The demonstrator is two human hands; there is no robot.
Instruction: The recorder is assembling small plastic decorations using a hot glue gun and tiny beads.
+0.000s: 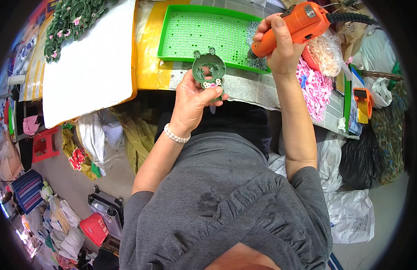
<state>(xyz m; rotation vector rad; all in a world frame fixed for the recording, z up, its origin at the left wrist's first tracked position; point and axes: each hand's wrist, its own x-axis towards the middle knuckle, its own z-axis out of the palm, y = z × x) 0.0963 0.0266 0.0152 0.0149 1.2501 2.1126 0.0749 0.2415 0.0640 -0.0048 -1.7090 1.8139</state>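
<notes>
My left hand [193, 100] holds a dark green round plastic part [209, 68] upright at the table's near edge, with small pink and white pieces at its lower rim. A pearl bracelet [176, 135] circles that wrist. My right hand [280, 45] grips an orange electric screwdriver [295, 26], its tip pointing down-left toward a heap of small metal screws [256, 42] at the right end of a bright green perforated tray [204, 31]. The tool's tip is a short way to the right of the green part, not touching it.
A white sheet [91, 63] covers the table's left side, with a pile of finished green parts [71, 20] at its far corner. Pink plastic pieces [314, 85], bagged pale pieces [326, 51] and an orange tape dispenser [364, 104] lie right. Bags and a red stool [44, 144] crowd the floor.
</notes>
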